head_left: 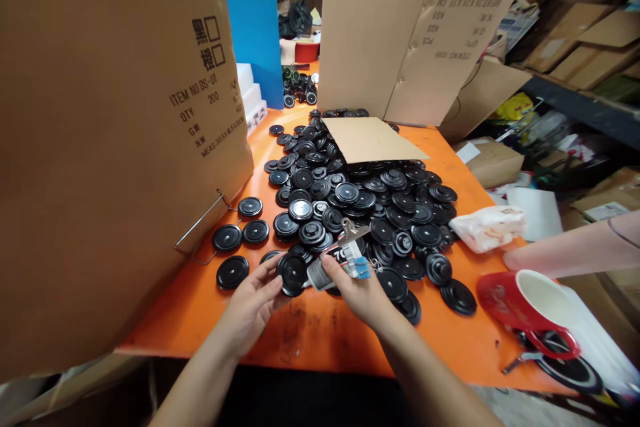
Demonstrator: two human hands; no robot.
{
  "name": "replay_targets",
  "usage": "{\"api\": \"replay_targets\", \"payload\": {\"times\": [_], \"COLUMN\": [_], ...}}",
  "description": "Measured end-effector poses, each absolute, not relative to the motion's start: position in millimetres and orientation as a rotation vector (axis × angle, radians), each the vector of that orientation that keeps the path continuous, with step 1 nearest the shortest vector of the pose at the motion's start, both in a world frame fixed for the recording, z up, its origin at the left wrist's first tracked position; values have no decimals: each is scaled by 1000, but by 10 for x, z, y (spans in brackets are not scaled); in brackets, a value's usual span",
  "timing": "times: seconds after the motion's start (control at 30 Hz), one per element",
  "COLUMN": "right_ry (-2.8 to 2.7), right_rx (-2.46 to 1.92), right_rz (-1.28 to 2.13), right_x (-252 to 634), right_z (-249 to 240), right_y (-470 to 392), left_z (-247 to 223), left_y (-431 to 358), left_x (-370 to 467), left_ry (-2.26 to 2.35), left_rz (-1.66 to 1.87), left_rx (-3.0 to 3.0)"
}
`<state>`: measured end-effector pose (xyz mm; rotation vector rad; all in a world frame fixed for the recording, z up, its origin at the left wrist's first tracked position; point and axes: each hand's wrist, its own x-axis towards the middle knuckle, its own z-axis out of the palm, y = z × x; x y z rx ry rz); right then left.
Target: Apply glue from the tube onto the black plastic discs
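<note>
My left hand (255, 303) holds a round black disc (293, 273) by its edge, tilted up near the table's front. In my right hand (357, 287) is a glue tube (337, 263) with a metal binder clip (351, 232) on its tail end. The tube's white nozzle touches or nearly touches the disc's lower right rim. Behind both hands spreads a pile of similar black discs (347, 193). Several loose discs (233, 272) lie left of my left hand.
An orange table (320, 347) carries everything. A tall cardboard sheet (120, 147) stands at left, another (380, 27) at the back. A cardboard piece (373, 140) lies on the pile. At right are a red mug (500, 300) and a crumpled plastic bag (490, 228).
</note>
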<state>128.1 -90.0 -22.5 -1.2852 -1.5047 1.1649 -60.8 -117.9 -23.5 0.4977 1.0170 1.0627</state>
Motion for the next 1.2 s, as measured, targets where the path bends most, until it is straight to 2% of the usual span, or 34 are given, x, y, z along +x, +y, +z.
{"api": "replay_targets", "payload": {"times": [0.53,0.77,1.2], "right_ry": [-851,-819,-589], "right_rx": [-1360,-1304,-1043], "right_rz": [1517,1555,1656], "right_x": [1228,1252,1178], "right_z": [-442,-547,-331], "right_y": [-835,-823,-836], "left_z": [-302,-334,-335], "left_y": [-1175,-1170,-1181], "left_x": [-606,-601,-622], "left_ry": [974,1001,961], "left_rz": [1005,1001,1014], "left_rx": [381,340,290]}}
